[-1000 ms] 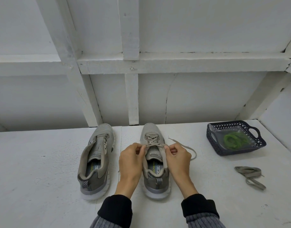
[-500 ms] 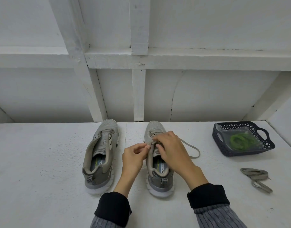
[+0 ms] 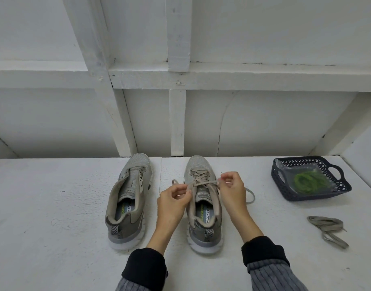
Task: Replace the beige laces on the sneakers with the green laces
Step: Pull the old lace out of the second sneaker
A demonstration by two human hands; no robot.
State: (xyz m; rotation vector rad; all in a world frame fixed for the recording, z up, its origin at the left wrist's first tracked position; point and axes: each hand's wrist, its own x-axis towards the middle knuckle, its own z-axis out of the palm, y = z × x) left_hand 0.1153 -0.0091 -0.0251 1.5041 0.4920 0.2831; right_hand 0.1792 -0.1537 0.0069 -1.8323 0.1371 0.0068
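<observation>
Two grey sneakers stand side by side on the white table, toes away from me. The left sneaker (image 3: pixel 128 198) has no lace. The right sneaker (image 3: pixel 203 206) still carries its beige lace (image 3: pixel 201 179). My left hand (image 3: pixel 173 201) pinches the lace at the shoe's left side, and my right hand (image 3: pixel 231 191) pinches it at the right side, stretching one strand across the tongue. A loose lace end curls right of the shoe. The green laces (image 3: pixel 308 182) lie in a dark basket (image 3: pixel 279 177) at the right.
A removed beige lace (image 3: pixel 327 228) lies bundled on the table in front of the basket. The white framed wall (image 3: pixel 177 120) rises just behind the shoes. Bare table surface (image 3: pixel 50 206) spreads to the left.
My right hand moved from over the tongue back to the shoe's right side. Both hands now pull a lace strand taut across the shoe, and a lace end shows at the left.
</observation>
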